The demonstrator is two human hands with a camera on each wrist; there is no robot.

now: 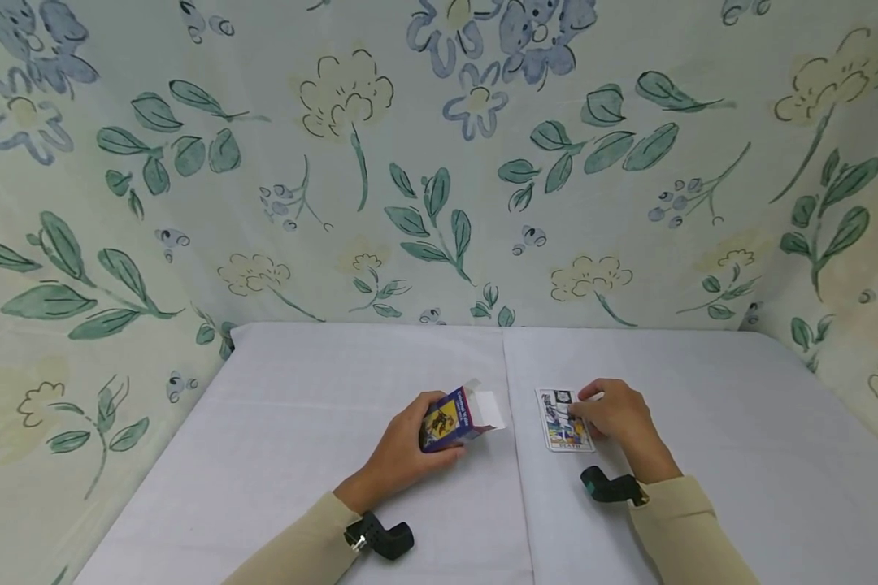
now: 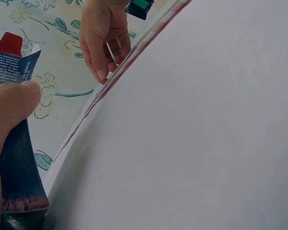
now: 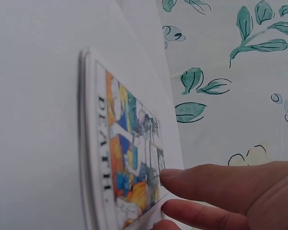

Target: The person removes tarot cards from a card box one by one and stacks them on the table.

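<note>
My left hand (image 1: 407, 443) grips a blue card box (image 1: 442, 424) with a yellow picture panel, tilted above the white cloth. The box's end flap stands open toward the right; its inside is hidden. In the left wrist view my left thumb (image 2: 14, 108) presses along the box's side. To the right, a small stack of tarot cards (image 1: 560, 424) lies face up, the top one marked DEATH. My right hand (image 1: 618, 414) pinches the stack's right side, with the thumb (image 3: 201, 184) on the face and the other fingers at the edge.
A white cloth (image 1: 322, 390) covers the table, with a crease running between box and cards. Floral fabric (image 1: 439, 162) hangs behind and at both sides. Each wrist bears a black camera, one at the left (image 1: 380, 536) and one at the right (image 1: 610, 486).
</note>
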